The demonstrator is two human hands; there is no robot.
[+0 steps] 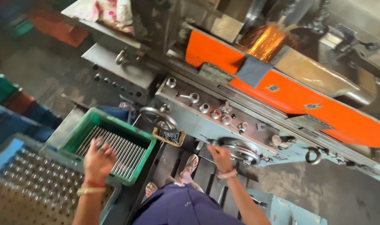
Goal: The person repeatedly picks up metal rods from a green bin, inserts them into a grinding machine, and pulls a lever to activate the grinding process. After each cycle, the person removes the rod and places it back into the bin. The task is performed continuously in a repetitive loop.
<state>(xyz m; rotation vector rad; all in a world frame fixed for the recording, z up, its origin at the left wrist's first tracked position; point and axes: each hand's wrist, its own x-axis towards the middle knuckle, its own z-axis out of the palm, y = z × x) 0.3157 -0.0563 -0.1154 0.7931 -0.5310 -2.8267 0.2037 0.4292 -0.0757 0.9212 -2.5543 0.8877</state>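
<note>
My left hand [98,159] reaches into a green plastic crate [139,134] filled with several shiny metal rods [123,151], fingers closed around one rod end. My right hand [220,157] grips the rim of a round metal handwheel [241,150] on the front of a grey grinding machine [198,121]. Orange sparks [265,41] fly at the top of the machine behind an orange guard panel [306,100].
A second handwheel [158,116] and several knobs [217,113] line the machine front. A perforated rack [27,183] holding upright metal pieces sits lower left. Blue and green crates [7,104] stand at the left. My sandalled feet [190,164] rest on a dark floor mat.
</note>
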